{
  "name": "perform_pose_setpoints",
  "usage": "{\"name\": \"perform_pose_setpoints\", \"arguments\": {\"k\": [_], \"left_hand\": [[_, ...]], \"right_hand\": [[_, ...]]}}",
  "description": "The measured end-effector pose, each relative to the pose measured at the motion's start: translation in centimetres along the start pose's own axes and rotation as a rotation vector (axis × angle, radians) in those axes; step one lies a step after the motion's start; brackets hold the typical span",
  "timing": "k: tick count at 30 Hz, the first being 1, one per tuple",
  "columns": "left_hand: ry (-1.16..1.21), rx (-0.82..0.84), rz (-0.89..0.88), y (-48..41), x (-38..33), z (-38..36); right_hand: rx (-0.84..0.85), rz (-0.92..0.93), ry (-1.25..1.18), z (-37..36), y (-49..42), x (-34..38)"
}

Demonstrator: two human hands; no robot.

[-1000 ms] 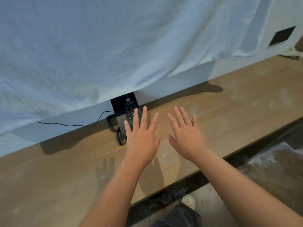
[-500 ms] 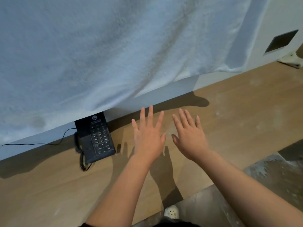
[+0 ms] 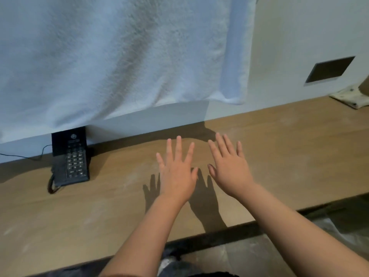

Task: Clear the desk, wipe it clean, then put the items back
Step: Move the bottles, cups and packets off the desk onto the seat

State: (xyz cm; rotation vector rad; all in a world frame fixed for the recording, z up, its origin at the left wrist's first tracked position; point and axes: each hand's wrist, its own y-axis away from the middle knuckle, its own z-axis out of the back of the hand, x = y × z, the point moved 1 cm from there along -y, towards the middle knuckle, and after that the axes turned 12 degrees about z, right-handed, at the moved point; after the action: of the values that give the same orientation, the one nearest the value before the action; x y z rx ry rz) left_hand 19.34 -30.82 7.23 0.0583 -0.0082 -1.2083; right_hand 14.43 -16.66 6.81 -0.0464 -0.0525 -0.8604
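**Entry: desk telephone on a dusty surface, awaiting clearance**

- **Principal item.** Black corded desk telephone (image 3: pixel 69 158) with a keypad facing up. It stands at the back of the light-brown wooden surface (image 3: pixel 289 156), its top against the pale wall (image 3: pixel 299 37).
- **Attachments.** A coiled handset cord (image 3: pixel 52 184) loops at the telephone's near left corner. A thin black cable (image 3: pixel 20 156) trails left of the telephone along the wall.
- **Surface condition.** Pale dusty smears show to the right of the telephone and in front of it. It is not yet wiped.
- **Hands.** The left hand (image 3: pixel 176 172) and right hand (image 3: pixel 229 168) are well right of the telephone and side by side with a small gap between them. Their fingers are straight and spread, and they hold nothing. Their shadows fall offset on the wood, so they appear to hover above it rather than rest on it.
- **Surroundings.** A white terry towel (image 3: pixel 119 56) hangs on the wall above the telephone. A dark rectangular wall plate (image 3: pixel 329 69) and a crumpled whitish object (image 3: pixel 349 96) lie far to the telephone's right.
- **Handling note (judgement).** Clearing looks like the step in hand.
  - Reach left and lift the base and handset together with both hands, so the handset cannot drop on its coil.
  - Lift the telephone rather than drag it through the dust.
  - Watch the slack in the thin cable and set the telephone down within its reach.
  - The whitish object probably wants removing too.
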Motion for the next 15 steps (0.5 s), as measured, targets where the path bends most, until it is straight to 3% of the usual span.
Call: {"name": "perform_pose_setpoints", "arguments": {"k": [7,15], "left_hand": [[-0.003,0.005,0.018,3.9,-13.4,-0.8],[-0.041,0.018,0.06,1.7,-23.5,-1.5]], "right_hand": [[0.023,0.036,-0.004,0.9,7.4,-11.8],[0.001,0.061,-0.05,-0.5,8.6,-22.2]]}}
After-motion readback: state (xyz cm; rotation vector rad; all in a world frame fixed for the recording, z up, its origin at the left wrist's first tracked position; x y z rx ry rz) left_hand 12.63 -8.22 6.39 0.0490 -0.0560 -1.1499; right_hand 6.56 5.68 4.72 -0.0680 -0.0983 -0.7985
